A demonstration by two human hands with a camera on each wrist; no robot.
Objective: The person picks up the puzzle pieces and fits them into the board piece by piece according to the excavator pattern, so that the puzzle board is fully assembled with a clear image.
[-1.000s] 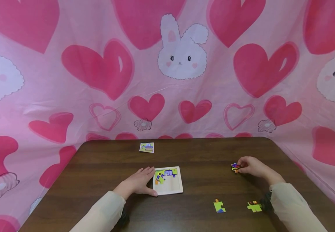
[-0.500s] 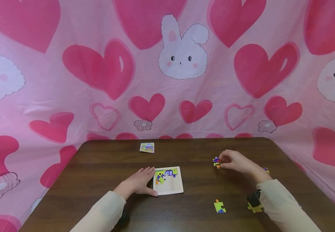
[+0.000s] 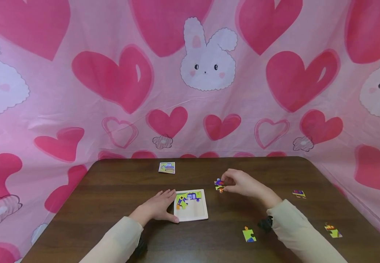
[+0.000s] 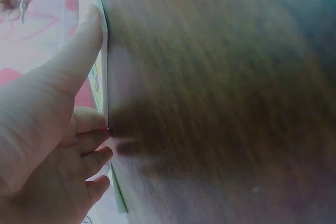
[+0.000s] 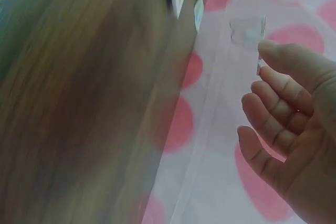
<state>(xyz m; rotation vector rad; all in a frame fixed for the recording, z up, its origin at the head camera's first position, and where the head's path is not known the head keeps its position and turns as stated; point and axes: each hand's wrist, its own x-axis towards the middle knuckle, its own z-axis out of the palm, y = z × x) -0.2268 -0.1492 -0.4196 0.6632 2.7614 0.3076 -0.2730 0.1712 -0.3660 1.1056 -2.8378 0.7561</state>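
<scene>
A square wooden puzzle tray (image 3: 194, 212) lies on the table, its upper part filled with pieces picturing a blue vehicle on green. Along its left side rests my left hand (image 3: 159, 206), fingers extended past the upper left corner and thumb at the lower left one. My right hand (image 3: 242, 183) pinches a multicoloured jigsaw piece (image 3: 218, 185) between thumb and index finger, just right of the tray's upper corner. Seen from the right wrist, that jigsaw piece (image 5: 263, 30) is edge-on above the table, with the other fingers loosely curled below it.
Three loose jigsaw pieces lie on the right: a green one (image 3: 249, 234) near the front, a yellow-green one (image 3: 333, 231) farther right, a purple one (image 3: 299, 193) behind it. A picture card (image 3: 167, 167) lies near the table's back edge. A pink printed cloth (image 3: 190, 98) hangs behind.
My right hand has carried the jigsaw piece leftward, from the table's right side to close beside the tray. Two loose pieces at right have come into fuller view. The left hand stays put.
</scene>
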